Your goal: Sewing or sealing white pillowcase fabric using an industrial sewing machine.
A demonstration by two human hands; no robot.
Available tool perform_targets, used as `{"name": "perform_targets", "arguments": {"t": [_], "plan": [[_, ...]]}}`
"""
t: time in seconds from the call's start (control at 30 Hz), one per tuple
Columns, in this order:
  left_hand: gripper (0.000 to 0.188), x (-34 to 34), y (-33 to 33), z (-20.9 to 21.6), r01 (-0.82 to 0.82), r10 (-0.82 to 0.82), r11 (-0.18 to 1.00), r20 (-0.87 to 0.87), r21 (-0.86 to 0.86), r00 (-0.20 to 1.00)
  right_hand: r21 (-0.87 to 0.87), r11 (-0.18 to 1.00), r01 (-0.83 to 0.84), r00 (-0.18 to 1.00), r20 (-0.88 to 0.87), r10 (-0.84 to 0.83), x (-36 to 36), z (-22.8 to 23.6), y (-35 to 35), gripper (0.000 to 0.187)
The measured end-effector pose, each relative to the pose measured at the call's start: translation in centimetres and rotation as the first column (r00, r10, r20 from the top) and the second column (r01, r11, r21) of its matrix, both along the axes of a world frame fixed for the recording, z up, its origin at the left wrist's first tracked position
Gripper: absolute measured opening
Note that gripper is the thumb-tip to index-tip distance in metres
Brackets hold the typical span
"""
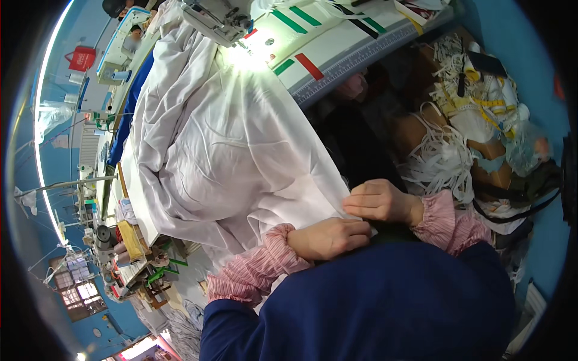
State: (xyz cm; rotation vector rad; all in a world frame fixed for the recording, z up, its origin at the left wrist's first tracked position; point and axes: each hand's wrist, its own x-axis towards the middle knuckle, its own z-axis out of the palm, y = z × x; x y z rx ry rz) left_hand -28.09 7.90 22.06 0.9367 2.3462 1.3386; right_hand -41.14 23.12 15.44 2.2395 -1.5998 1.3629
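Note:
A large white cloth (pixel 223 144) drapes from the sewing machine (pixel 220 21) down to my lap, its straight edge running toward my hands. My left hand (pixel 330 238) is closed on the cloth near my body, fingers curled over its edge. Just beyond it and to the right, my right hand (pixel 380 201) pinches the same edge with fingers together. The two hands are close to each other. Under the machine's bright lamp the far part of the cloth lies by the needle, where glare hides detail.
Red, green and black tape strips (pixel 309 66) mark the machine table, with a ruler (pixel 355 57) along its front edge. At right sit a heap of white strips (pixel 442 153), a yellow tape measure (pixel 490 103) and a dark phone (pixel 487 64). Another person (pixel 114 7) is at far left.

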Motion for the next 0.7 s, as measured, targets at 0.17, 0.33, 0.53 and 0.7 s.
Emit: {"name": "perform_targets", "arguments": {"t": [0.17,0.33,0.53,0.7], "plan": [[0.03,-6.6,-9.6,1.2,-0.782,0.544,0.605,-0.639,-0.15,0.544,0.049,0.995,0.089,0.979,0.178,-0.096,-0.2,0.2,0.0,0.017],[0.037,-9.1,-17.1,-1.1,-0.813,0.444,0.509,-0.722,-0.284,0.53,0.151,0.98,0.126,0.971,0.183,-0.153,-1.0,0.8,-0.4,0.015],[0.035,-10.9,-20.1,-0.8,-0.801,0.509,0.505,-0.638,-0.321,0.577,0.217,0.963,0.162,0.947,0.24,-0.214,-2.9,0.8,-3.2,0.016],[0.033,-13.0,-23.6,-0.3,-0.766,0.469,0.552,-0.637,-0.331,0.612,0.221,0.961,0.167,0.947,0.234,-0.218,-4.3,0.9,-5.9,0.017]]}}
